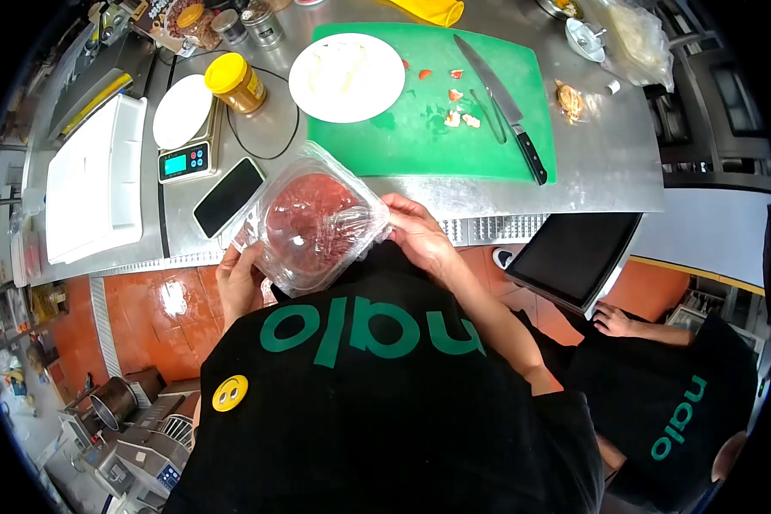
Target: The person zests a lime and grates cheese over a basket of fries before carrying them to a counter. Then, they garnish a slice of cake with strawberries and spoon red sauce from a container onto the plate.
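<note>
Between my two hands is a clear plastic tray of red meat, apparently minced, with wrinkled cling film over it. My left hand grips its lower left side, fingers bent around the edge. On the opposite side, my right hand pinches the right corner, thumb and fingers at the rim. The tray is held at the front edge of the steel counter, close to a black phone. Just beyond it lies a green cutting board with a white plate and a long knife.
On the left stand a digital scale, a yellow-lidded jar and a white bin. Small red and pale food pieces lie on the board. At right, a co-worker's hand is by a dark tray.
</note>
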